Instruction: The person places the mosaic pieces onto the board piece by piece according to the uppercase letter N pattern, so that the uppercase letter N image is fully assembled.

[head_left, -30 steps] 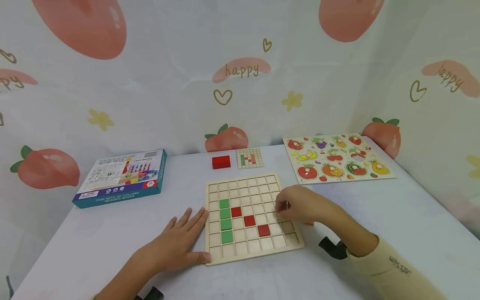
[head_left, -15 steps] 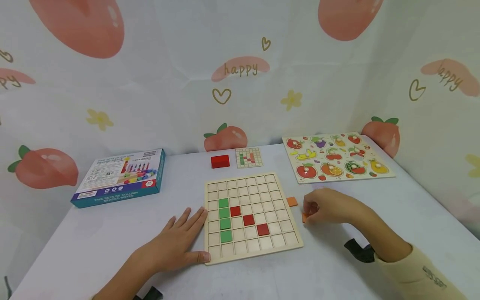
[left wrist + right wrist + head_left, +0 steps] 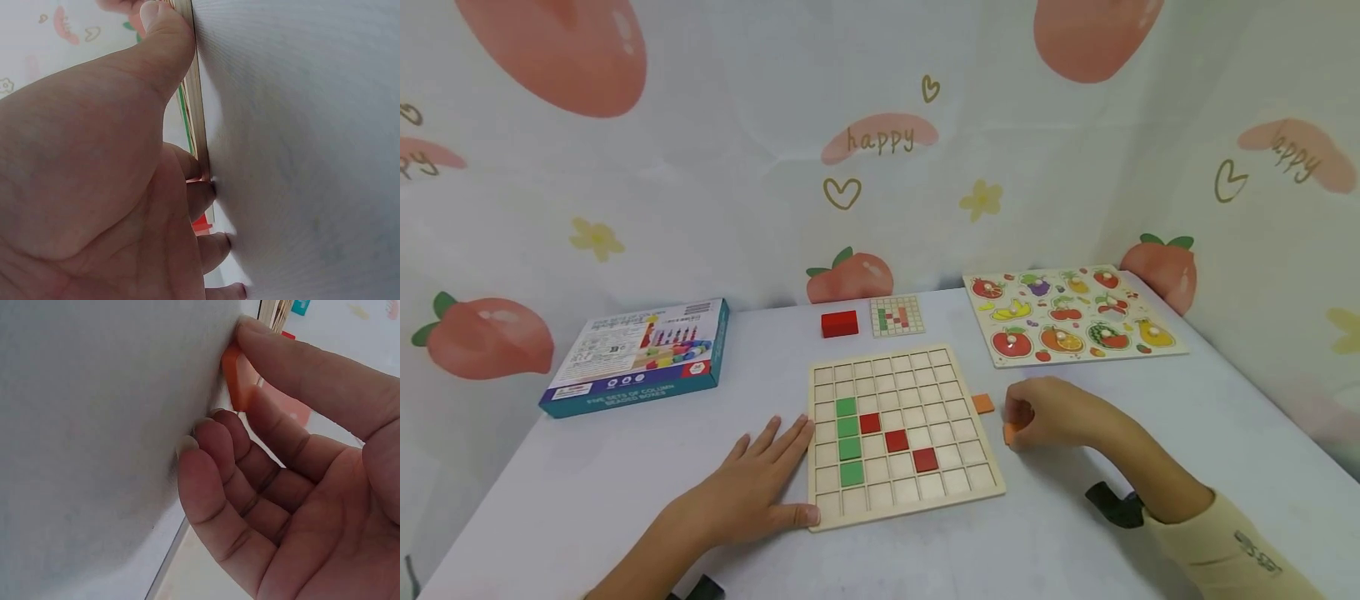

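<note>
A square wooden grid board (image 3: 917, 379) lies on the table, with a column of green tiles (image 3: 850, 448) and a diagonal of three red tiles (image 3: 897, 440) in its cells. Along its left edge rests my left hand (image 3: 748, 487), fingers spread and straight, thumb at the near left corner; the left wrist view shows the thumb (image 3: 165, 44) against the board's rim. Off the board's right side, my right hand (image 3: 1060, 412) pinches an orange tile (image 3: 234, 378) between thumb and index finger, close to the tabletop. A second orange tile (image 3: 982, 403) lies beside the board's right edge.
Behind the board are a red block (image 3: 839, 323) and a small pattern card (image 3: 897, 316) printed with a coloured grid. A fruit peg puzzle (image 3: 1075, 317) lies at the back right, a flat cardboard box (image 3: 636, 354) at the left. A printed curtain (image 3: 700, 167) hangs behind the table.
My right hand has moved from over the board's right edge out to the right, onto the orange tile, which it now pinches. The left hand has stayed in place.
</note>
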Available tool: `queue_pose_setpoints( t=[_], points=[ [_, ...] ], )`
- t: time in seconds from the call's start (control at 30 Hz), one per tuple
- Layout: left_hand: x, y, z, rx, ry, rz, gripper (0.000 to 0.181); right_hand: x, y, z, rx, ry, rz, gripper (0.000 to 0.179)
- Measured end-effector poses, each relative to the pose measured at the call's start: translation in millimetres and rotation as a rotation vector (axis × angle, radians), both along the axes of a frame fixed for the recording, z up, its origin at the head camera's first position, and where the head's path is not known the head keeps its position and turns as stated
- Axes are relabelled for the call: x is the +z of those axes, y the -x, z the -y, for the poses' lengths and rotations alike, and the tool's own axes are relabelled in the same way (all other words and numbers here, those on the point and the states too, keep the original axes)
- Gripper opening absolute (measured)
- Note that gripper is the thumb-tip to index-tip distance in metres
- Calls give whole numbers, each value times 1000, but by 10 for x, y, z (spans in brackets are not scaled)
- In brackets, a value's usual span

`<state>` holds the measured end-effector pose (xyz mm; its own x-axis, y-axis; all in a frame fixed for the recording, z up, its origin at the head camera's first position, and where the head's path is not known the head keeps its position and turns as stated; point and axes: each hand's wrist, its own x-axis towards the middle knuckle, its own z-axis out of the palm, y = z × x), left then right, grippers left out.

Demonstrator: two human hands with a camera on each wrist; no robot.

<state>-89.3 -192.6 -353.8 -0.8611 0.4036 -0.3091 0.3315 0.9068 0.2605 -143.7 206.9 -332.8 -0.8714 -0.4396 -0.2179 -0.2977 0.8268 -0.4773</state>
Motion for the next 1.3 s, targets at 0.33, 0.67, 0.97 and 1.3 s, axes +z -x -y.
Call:
queue_pose_setpoints(
  t=[0.33, 0.67, 0.97, 1.3],
  points=[
    [-17, -16, 7, -3, -1, -13, 113, 9, 31, -21, 20, 91, 34, 22],
    [-14, -22, 6, 0, 2, -10, 113, 18, 49, -22, 15, 134, 65, 15],
    [-15, -1, 10, -8, 18, -12, 114, 85, 64, 44, 26, 172, 64, 12],
    [-2, -11, -2, 6, -4, -3, 113, 119, 133, 215, 58, 172, 44, 12]
  ],
)
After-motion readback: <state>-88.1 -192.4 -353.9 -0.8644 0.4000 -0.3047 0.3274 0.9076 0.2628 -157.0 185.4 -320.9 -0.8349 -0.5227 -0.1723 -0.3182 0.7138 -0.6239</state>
